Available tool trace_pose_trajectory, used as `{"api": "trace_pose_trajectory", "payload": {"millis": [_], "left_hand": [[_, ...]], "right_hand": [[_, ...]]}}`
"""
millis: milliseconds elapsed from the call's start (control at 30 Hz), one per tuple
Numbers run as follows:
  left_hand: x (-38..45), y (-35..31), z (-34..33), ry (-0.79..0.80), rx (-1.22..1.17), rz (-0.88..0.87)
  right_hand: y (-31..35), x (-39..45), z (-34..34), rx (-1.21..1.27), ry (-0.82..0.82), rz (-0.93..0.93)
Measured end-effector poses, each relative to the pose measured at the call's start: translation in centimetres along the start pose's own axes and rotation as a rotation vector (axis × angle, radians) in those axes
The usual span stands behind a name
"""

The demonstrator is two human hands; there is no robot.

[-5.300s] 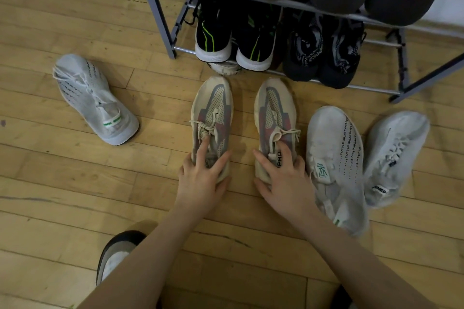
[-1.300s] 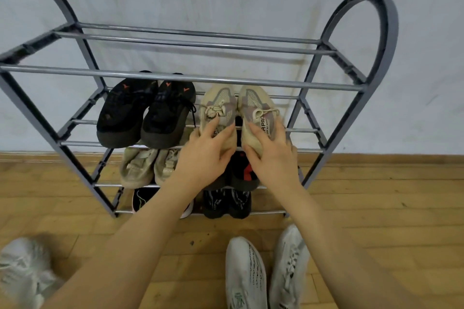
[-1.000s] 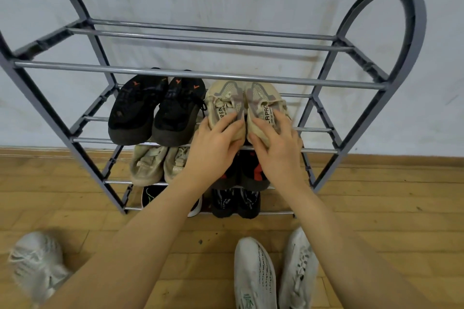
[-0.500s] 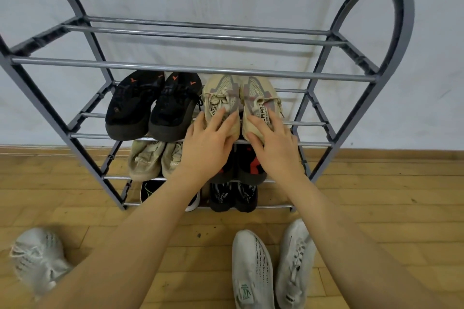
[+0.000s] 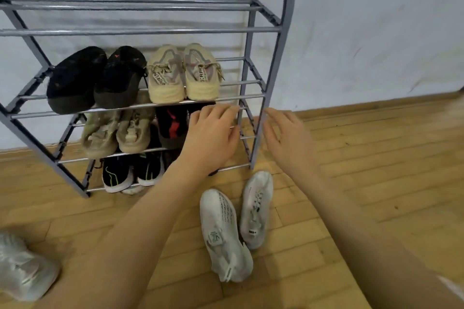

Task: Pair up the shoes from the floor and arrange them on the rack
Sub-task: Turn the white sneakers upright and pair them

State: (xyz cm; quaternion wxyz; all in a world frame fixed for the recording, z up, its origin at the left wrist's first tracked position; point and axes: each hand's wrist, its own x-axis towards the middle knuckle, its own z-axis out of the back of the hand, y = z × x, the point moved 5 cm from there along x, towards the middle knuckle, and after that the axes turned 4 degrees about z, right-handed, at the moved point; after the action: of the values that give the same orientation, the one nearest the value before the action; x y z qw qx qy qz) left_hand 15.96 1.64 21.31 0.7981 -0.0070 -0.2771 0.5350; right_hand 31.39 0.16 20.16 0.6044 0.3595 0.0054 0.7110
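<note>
Wooden floorboards point(image 5: 351, 183) run up to a pale wall, and nearest the camera, at the lower left edge, one white shoe point(image 5: 22, 276) lies on its own, blurred. Moving forward, two more white shoes sit side by side on the floor in front of the rack: the green-logo shoe point(image 5: 224, 233) on the left, touching or nearly touching the black-tag shoe point(image 5: 257, 208) on its right. Above them both hands hover, holding nothing: the left hand point(image 5: 213, 135) with fingers loosely spread in front of the rack's lower tiers, the right hand point(image 5: 288, 138) with fingers relaxed and slightly apart just beside the rack's right upright. Now the grey metal rack point(image 5: 273, 63) itself: bottom tier, a black pair with green stripes point(image 5: 133, 173); next up, an olive pair point(image 5: 118, 133) and a black-and-red pair point(image 5: 170, 125) partly hidden behind the left hand; above that, a black pair point(image 5: 95, 78) and the beige pair point(image 5: 182, 74) set neatly together, heels toward us. Top tier looks bare. By my reckoning most of the job is done, with five pairs shelved and three white shoes left on the floor; which two of them match I can't say for sure, though the lone one seems to carry green trim.
</note>
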Motion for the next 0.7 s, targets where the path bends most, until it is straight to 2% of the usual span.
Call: {"api": "trace_pose_trajectory", "payload": {"millis": [267,433,700], "left_hand": [[-2.2,-10.9,-11.7,0.244,-0.136,-0.1],[-4.9,-18.5,-21.7,0.474,-0.225,-0.157],[-11.0,-30.5,-34.6,0.747,-0.286,-0.359]], "right_hand": [[-12.9,-10.5,3.9,-0.107,0.013,-0.285],[-21.6,-18.9,5.0,-0.162,-0.005,-0.529],[-33.3,-32.8,7.2,-0.269,0.011,-0.879]]}}
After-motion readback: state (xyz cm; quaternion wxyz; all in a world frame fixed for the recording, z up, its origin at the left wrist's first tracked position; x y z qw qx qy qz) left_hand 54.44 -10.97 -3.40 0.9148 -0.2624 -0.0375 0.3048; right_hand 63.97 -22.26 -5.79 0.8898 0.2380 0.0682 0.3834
